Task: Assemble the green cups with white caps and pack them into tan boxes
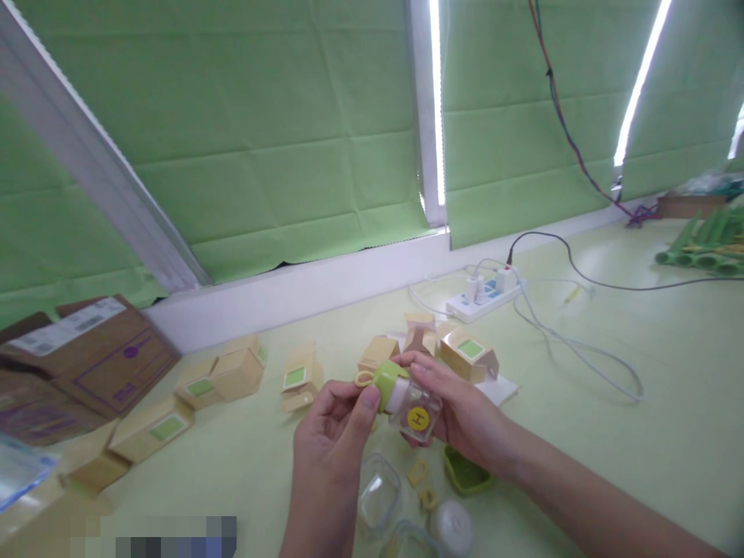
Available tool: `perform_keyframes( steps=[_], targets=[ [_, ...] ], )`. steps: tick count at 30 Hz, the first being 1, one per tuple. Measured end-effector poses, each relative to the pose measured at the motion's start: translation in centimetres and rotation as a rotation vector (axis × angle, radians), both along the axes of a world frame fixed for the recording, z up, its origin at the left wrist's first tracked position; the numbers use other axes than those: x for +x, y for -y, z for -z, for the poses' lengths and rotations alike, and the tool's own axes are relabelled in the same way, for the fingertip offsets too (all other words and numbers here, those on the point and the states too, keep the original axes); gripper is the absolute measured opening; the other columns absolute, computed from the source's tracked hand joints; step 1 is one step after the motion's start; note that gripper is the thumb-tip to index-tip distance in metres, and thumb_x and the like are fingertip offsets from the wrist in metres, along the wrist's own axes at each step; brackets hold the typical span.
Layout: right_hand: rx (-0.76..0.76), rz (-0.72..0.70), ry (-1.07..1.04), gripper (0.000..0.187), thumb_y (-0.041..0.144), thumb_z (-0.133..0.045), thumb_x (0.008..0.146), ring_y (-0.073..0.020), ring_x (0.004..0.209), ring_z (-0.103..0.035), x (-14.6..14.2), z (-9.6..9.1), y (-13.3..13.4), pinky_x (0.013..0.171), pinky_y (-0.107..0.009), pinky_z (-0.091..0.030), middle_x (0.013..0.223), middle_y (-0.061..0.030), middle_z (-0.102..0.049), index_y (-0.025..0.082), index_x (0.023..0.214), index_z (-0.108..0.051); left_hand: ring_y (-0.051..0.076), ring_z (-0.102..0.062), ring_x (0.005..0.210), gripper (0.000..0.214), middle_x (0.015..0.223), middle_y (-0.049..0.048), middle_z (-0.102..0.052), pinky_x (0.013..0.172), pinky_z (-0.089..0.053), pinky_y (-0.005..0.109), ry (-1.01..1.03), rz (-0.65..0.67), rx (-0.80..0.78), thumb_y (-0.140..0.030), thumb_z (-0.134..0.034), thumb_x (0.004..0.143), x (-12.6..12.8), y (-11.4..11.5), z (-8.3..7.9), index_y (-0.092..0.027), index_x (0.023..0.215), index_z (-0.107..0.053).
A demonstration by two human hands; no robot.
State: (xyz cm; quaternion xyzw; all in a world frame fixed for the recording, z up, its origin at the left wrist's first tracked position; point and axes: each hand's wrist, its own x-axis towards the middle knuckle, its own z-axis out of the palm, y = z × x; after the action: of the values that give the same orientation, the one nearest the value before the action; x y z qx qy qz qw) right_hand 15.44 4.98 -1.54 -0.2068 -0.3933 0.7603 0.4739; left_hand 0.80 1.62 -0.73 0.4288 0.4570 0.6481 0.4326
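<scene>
A small clear bottle [419, 412] with a round yellow sticker lies tilted between my hands, its green cap [386, 383] pointing left. My left hand [340, 418] pinches the cap, thumb in front, beside a yellow loop [364, 378]. Around the clear body wraps my right hand [459, 407], fingers over the top and underneath. Below them on the table are a clear container [379, 492], small yellow rings [428, 498], a white round lid [453, 528] and a green square lid [466, 471]. Another clear container [410, 541] is cut off by the bottom edge.
Several small tan boxes with green labels, one [301, 377] ahead, stand along the table. A large cardboard box [87, 364] is at left. Behind lie a power strip [485, 298] and loose cables [604, 364]. Green tubes [706, 252] are piled at far right.
</scene>
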Motion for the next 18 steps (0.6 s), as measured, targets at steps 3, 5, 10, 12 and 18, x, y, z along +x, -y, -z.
perform_keyframes(
  steps=[3, 5, 10, 12, 18],
  targets=[
    [0.019, 0.010, -0.012, 0.040, 0.053, -0.073, 0.079, -0.0107, 0.053, -0.056, 0.04, -0.14, 0.14, 0.045, -0.020, -0.045, 0.075, 0.0032, -0.061, 0.023, 0.102, -0.061, 0.013, -0.064, 0.071, 0.030, 0.069, -0.0025, -0.068, 0.066, -0.050, 0.021, -0.004, 0.006, 0.009, -0.039, -0.087, 0.069, 0.33, 0.23, -0.32, -0.018, 0.076, -0.067],
    [0.033, 0.017, -0.007, 0.041, 0.054, -0.073, 0.079, -0.0108, 0.055, -0.056, 0.09, -0.23, 0.22, 0.046, -0.020, -0.046, 0.077, 0.0028, -0.060, 0.023, 0.103, -0.061, 0.014, -0.065, 0.071, 0.029, 0.071, -0.0019, -0.069, 0.068, -0.052, 0.021, -0.030, 0.008, 0.006, -0.037, -0.087, 0.068, 0.58, 0.42, -0.53, -0.018, 0.075, -0.067],
    [0.060, 0.062, 0.031, 0.042, 0.056, -0.070, 0.081, -0.0108, 0.056, -0.053, 0.17, -0.16, 0.25, 0.047, -0.020, -0.046, 0.080, 0.0010, -0.060, 0.023, 0.106, -0.063, 0.017, -0.067, 0.073, 0.025, 0.070, -0.0006, -0.069, 0.069, -0.055, 0.025, -0.091, 0.035, 0.004, -0.036, -0.086, 0.069, 1.00, 0.66, -0.70, -0.019, 0.073, -0.069],
    [0.084, 0.096, 0.046, 0.040, 0.055, -0.067, 0.084, -0.0112, 0.055, -0.052, 0.19, 0.07, 0.13, 0.045, -0.020, -0.044, 0.076, 0.0011, -0.059, 0.023, 0.106, -0.064, 0.019, -0.068, 0.074, 0.023, 0.070, 0.0008, -0.070, 0.071, -0.056, 0.026, -0.118, 0.067, -0.001, -0.038, -0.084, 0.071, 1.01, 0.57, -0.66, -0.019, 0.074, -0.071],
    [0.200, 0.220, 0.085, 0.029, 0.046, -0.060, 0.090, -0.0148, 0.067, -0.057, 0.34, 0.47, -0.22, 0.054, -0.022, -0.043, 0.083, -0.0017, -0.063, 0.021, 0.103, -0.066, 0.025, -0.072, 0.091, 0.019, 0.100, 0.0078, -0.077, 0.082, -0.057, 0.033, -0.237, 0.194, 0.019, -0.034, -0.083, 0.073, 0.46, 0.41, -0.13, -0.022, 0.086, -0.079]
  ],
)
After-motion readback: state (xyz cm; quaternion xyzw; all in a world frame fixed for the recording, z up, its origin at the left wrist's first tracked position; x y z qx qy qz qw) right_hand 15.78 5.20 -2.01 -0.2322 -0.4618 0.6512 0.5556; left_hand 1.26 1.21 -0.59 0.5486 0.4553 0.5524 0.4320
